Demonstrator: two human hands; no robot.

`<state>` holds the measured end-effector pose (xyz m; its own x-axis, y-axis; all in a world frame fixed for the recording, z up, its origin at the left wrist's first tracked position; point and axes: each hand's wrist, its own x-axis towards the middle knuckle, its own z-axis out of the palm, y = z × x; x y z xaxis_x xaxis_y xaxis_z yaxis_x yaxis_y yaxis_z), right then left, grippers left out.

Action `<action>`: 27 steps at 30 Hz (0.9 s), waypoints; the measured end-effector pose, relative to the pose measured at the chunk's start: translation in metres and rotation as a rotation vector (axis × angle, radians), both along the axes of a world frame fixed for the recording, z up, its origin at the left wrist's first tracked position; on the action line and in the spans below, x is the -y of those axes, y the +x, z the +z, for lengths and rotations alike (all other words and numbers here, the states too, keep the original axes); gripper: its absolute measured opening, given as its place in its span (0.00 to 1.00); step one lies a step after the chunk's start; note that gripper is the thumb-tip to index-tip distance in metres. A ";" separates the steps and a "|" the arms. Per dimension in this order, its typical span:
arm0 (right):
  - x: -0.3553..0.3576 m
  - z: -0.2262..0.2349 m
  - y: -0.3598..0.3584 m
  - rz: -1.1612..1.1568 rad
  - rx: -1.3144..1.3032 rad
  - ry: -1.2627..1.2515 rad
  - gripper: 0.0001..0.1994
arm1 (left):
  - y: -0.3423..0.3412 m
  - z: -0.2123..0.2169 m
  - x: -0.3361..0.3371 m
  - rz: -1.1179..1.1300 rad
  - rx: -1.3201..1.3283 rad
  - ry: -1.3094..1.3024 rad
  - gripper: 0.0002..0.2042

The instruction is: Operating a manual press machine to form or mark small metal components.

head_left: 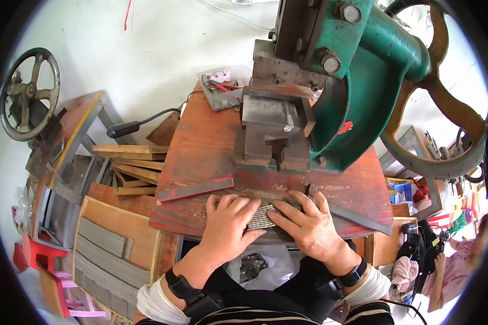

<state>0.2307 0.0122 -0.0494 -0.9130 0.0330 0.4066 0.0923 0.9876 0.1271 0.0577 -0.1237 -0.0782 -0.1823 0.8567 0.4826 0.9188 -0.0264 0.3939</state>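
Observation:
A block of small grey metal pieces in tight rows (261, 218) lies at the front edge of the reddish wooden table (200, 135). My left hand (229, 223) grips its left side, fingers bent and thumb along the near edge. From the other side my right hand (310, 225) presses its fingers on the block. Some of it is hidden under both hands. Beyond them stands a green hand press (358, 103) with a steel die block (276, 146) at its base.
A red-edged bar (196, 189) lies left of my hands, a long grey metal bar (359, 218) to the right. A plastic box with pliers (220, 89) stands behind. At lower left, a wooden tray (141, 216) holds grey strips. Another person (458, 265) is at far right.

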 end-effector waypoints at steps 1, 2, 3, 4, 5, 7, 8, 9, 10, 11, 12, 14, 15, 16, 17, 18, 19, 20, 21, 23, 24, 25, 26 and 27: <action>0.001 0.001 -0.002 0.011 -0.009 -0.010 0.21 | -0.002 0.003 0.003 0.020 0.099 -0.004 0.27; 0.003 0.002 -0.003 0.022 -0.018 -0.020 0.20 | -0.003 0.005 0.006 0.040 0.198 -0.006 0.26; 0.002 0.002 -0.003 0.022 -0.016 -0.020 0.20 | -0.003 0.004 0.006 0.040 0.199 -0.006 0.26; 0.000 0.001 -0.002 0.026 -0.026 -0.030 0.20 | -0.004 0.004 0.006 0.050 0.181 0.006 0.26; 0.000 0.000 -0.003 0.031 -0.036 -0.042 0.20 | -0.004 0.004 0.007 0.061 0.162 0.017 0.26; 0.011 0.007 -0.005 -0.029 -0.016 -0.082 0.20 | -0.003 0.002 0.003 0.056 0.164 0.014 0.26; 0.017 0.009 -0.008 -0.085 -0.001 -0.124 0.20 | -0.003 0.001 0.001 0.055 0.160 0.008 0.26; 0.022 0.009 -0.012 -0.088 0.001 -0.123 0.20 | -0.003 0.000 0.001 0.052 0.163 0.009 0.26; 0.026 0.009 -0.016 -0.055 0.022 -0.083 0.20 | -0.003 -0.002 0.001 0.070 0.135 0.013 0.26; 0.029 0.009 -0.018 -0.023 0.044 -0.043 0.21 | -0.002 -0.003 0.000 0.086 0.107 0.018 0.26; 0.029 0.005 -0.020 -0.018 0.021 -0.061 0.22 | -0.002 -0.002 0.001 0.091 0.105 0.018 0.26; 0.027 0.006 -0.018 -0.029 0.024 -0.041 0.22 | -0.001 0.000 0.001 0.091 0.142 0.018 0.27; 0.025 0.005 -0.016 -0.048 0.030 -0.021 0.21 | -0.001 0.001 0.001 0.091 0.142 0.018 0.27; 0.023 0.004 -0.014 -0.062 0.003 -0.042 0.20 | -0.001 0.002 0.002 0.091 0.162 0.011 0.27; 0.022 0.003 -0.013 -0.063 0.002 -0.042 0.20 | -0.001 0.003 0.002 0.091 0.183 0.005 0.27; 0.020 0.003 -0.010 -0.094 -0.001 -0.013 0.20 | -0.001 0.003 0.002 0.088 0.184 0.006 0.27; 0.020 0.003 -0.008 -0.126 -0.005 0.015 0.19 | -0.001 0.003 0.003 0.090 0.181 0.003 0.27; 0.020 0.001 -0.009 -0.127 -0.025 0.002 0.19 | -0.001 0.003 0.003 0.092 0.179 0.000 0.26; 0.021 0.001 -0.009 -0.130 -0.023 0.004 0.19 | -0.001 0.004 0.003 0.088 0.180 0.002 0.26; 0.025 0.001 -0.012 -0.156 0.000 -0.013 0.20 | -0.001 0.006 0.002 0.081 0.178 -0.007 0.26; 0.027 0.002 -0.015 -0.158 0.003 -0.011 0.20 | 0.000 0.006 0.002 0.078 0.181 -0.005 0.26; 0.030 0.004 -0.018 -0.151 0.039 -0.007 0.20 | 0.000 0.006 0.002 0.093 0.196 0.006 0.27; 0.032 0.006 -0.020 -0.144 0.075 -0.003 0.21 | 0.000 0.006 0.001 0.108 0.211 0.018 0.27; 0.033 0.007 -0.021 -0.143 0.076 -0.001 0.21 | 0.000 0.007 0.001 0.109 0.213 0.020 0.27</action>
<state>0.2096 -0.0211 -0.0420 -0.9272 0.1651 0.3362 0.2218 0.9653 0.1377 0.0577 -0.1251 -0.0717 -0.3725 0.8172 0.4398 0.8130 0.0589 0.5793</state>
